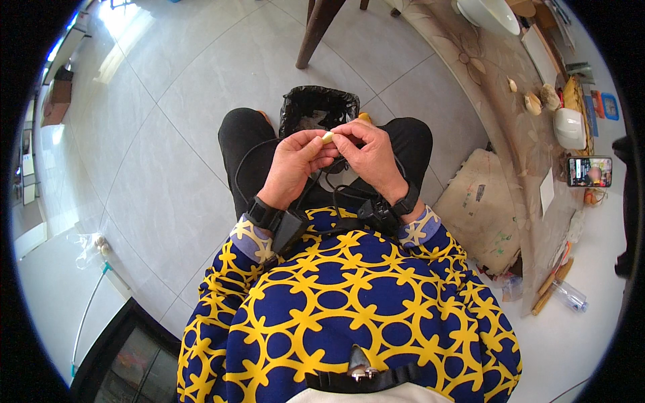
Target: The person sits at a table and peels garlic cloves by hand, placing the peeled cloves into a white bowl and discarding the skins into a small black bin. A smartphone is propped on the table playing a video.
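Between my two hands is a small pale garlic clove (328, 137), held at the fingertips. My left hand (301, 156) pinches its left side between thumb and forefinger, the other fingers curled beneath. From the right, the thumb and forefinger of my right hand (367, 151) meet on the clove. Just beyond the hands, between my knees, stands a bin lined with a black plastic bag (320, 101); some light scraps show inside. On the table to the right lie a loose clove (512, 84), a part of a garlic bulb (532, 104) and another garlic bulb (550, 96).
A table with a patterned cover (468, 55) runs along the right, bearing a white bowl (491, 15), a phone (589, 172) and a plastic bottle (570, 296). Beneath its edge is a worn cardboard piece (481, 211). A wooden chair leg (317, 32) stands ahead. Black cables (247, 161) hang near my wrists.
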A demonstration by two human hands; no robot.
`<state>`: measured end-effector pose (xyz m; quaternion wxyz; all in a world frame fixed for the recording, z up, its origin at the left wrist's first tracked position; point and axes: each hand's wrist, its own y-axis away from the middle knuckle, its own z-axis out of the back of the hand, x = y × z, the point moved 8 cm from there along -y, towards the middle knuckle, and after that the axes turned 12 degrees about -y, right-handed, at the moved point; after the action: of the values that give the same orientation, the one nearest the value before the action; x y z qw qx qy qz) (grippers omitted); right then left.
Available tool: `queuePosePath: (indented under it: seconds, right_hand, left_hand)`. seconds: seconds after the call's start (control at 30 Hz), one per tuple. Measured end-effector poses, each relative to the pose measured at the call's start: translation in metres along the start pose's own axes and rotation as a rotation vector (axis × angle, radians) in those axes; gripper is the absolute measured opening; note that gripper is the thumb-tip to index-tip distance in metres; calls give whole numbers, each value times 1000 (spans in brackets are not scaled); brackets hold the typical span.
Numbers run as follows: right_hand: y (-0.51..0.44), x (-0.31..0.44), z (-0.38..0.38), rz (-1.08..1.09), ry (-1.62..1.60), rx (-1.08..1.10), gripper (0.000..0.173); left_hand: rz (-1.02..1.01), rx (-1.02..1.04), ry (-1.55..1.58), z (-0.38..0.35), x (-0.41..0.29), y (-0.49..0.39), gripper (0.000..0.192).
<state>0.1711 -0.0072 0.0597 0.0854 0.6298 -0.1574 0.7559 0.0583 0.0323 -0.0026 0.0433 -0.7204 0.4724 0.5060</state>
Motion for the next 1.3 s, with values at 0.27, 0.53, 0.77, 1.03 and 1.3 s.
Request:
queuePosePath:
  seconds: [0.27,0.53,0.77,1.03,1.3]
  right_hand:
    - [1,-15,3,-174,-223,19,11]
    - [4,-21,3,-253,-290,-1,11]
    - [6,-16,4,-191,-188,-26,11]
    - [4,-1,3,-35,67,-67,7]
    - [3,2,3,-2,128,-74,6]
  left_hand:
    - [-12,-28,-172,0,-4,2,22]
    - [-17,-26,-191,-2,-4,1,20]
    - [12,-37,-181,-1,-1,2,17]
    - [1,-38,-188,-1,1,2,15]
    - [-12,-24,-183,-1,1,3,14]
